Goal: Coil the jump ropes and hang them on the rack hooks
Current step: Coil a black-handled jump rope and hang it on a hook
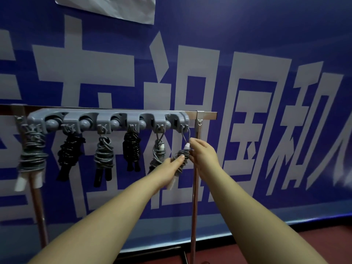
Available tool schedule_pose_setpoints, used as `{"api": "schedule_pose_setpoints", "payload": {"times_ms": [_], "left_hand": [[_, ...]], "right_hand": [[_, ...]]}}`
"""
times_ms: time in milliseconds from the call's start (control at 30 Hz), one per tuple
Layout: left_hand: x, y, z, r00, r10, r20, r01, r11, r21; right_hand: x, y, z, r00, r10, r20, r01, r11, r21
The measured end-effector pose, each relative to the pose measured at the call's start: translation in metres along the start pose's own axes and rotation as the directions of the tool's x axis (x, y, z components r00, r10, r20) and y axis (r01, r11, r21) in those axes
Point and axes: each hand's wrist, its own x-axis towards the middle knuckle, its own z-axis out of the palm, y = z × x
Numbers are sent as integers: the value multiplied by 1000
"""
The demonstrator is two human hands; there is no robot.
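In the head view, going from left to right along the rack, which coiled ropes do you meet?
Grey rope with white handles → black rope → grey rope with black handles → black rope → grey rope → grey rope held by the left hand and right hand.

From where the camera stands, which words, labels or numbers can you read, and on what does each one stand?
"祖国和": big pale characters on the blue wall banner; those further left and right are cut off or hidden, not readable.
Sheet of paper at the top of the wall: no text readable.
Grey hook rack: no label or number visible.
Hanging jump ropes: no readable marks.
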Motion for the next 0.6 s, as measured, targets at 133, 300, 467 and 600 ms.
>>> {"api": "schedule_pose_setpoints", "payload": {"times_ms": [133,300,467,600], "left_hand": [[-20,-19,11,989,-3,-149,6,1000,21],[-59,-66,31,987,-3,-160,8,999,31],[-99,-172,78,986,-149,-71,152,988,35],[-123,-255,118,967,-253,-18,252,966,-53]], "right_hand": [[-36,27,-15,999,54,9,-53,998,-21],[-83,90,-44,975,220,-5,-220,975,-34],[-140,199,-70,909,415,-32,-415,910,-12],[-183,290,-94,824,565,-46,-566,824,-21]]}}
